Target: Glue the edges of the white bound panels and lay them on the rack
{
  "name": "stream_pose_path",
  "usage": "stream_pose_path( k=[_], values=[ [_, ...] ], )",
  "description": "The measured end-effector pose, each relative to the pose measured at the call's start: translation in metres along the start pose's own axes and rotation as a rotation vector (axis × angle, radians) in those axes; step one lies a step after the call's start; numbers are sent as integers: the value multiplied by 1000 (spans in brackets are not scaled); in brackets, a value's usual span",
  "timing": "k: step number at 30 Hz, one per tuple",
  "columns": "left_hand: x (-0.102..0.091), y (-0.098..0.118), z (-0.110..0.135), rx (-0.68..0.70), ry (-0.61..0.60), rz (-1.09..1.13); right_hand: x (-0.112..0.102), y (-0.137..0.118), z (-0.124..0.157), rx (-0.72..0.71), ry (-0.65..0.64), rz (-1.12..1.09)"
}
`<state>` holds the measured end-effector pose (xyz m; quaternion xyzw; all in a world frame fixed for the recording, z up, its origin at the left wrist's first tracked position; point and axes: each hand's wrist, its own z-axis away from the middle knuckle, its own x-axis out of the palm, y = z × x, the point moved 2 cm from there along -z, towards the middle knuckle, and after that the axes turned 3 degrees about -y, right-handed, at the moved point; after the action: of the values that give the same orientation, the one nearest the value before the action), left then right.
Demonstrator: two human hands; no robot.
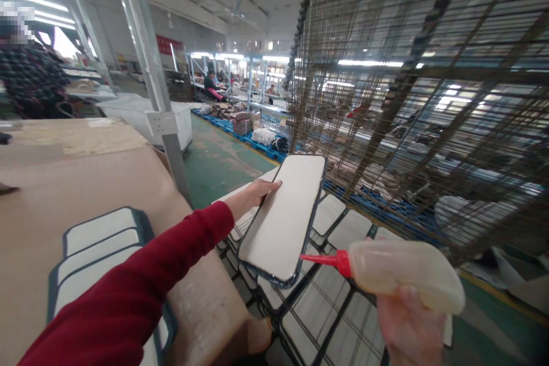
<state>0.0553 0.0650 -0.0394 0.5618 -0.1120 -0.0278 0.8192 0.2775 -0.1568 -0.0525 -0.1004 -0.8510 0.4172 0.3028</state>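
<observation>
My left hand (256,193) grips a white rounded rectangular panel (286,214) with a dark edge by its left side, thumb on the white face. The panel is tilted above a rack. In my right hand (409,323) is a translucent squeeze bottle (403,271) with a red nozzle, held sideways and partly full of pale yellowish liquid. Its red tip is at the panel's lower right edge; whether it touches I cannot tell. Similar white panels (315,309) lie on the wire rack beneath. A stack of dark-edged panels (103,234) rests on the table at left, partly behind my sleeve.
A brown-covered table (180,291) runs along my left, beside a metal post (150,57). Tall wire racks (386,68) stand tilted on the right. A white bin (180,123) and blue pallets (240,134) with goods are farther back. A person in checked clothing (30,77) stands at far left.
</observation>
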Motion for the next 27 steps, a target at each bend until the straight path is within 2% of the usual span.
stream_pose_path(
  k=[5, 7, 10, 14, 17, 19, 23, 27],
  values=[
    [-2, 2, 4, 2, -6, 9, -3, 1, 1, -16, 30, 176],
    [-2, 2, 5, -6, -5, 10, -4, 3, 2, -6, 38, 157],
    [-2, 3, 8, -15, 3, 15, -9, 9, 8, 14, -18, 102],
    [-2, 6, 10, -22, 33, 24, -23, 22, 17, 207, -84, 1],
    [-3, 7, 8, -15, 46, 23, -29, 23, 14, 343, 72, -88],
    [-4, 7, 6, -5, 42, 17, -24, 17, 8, 363, 198, -139],
    [-5, 1, 7, 59, 4, -13, -8, 6, -5, 332, 311, -146],
    [-5, -8, 14, 149, -86, -43, -12, 6, -17, 235, 368, -154]
  ],
)
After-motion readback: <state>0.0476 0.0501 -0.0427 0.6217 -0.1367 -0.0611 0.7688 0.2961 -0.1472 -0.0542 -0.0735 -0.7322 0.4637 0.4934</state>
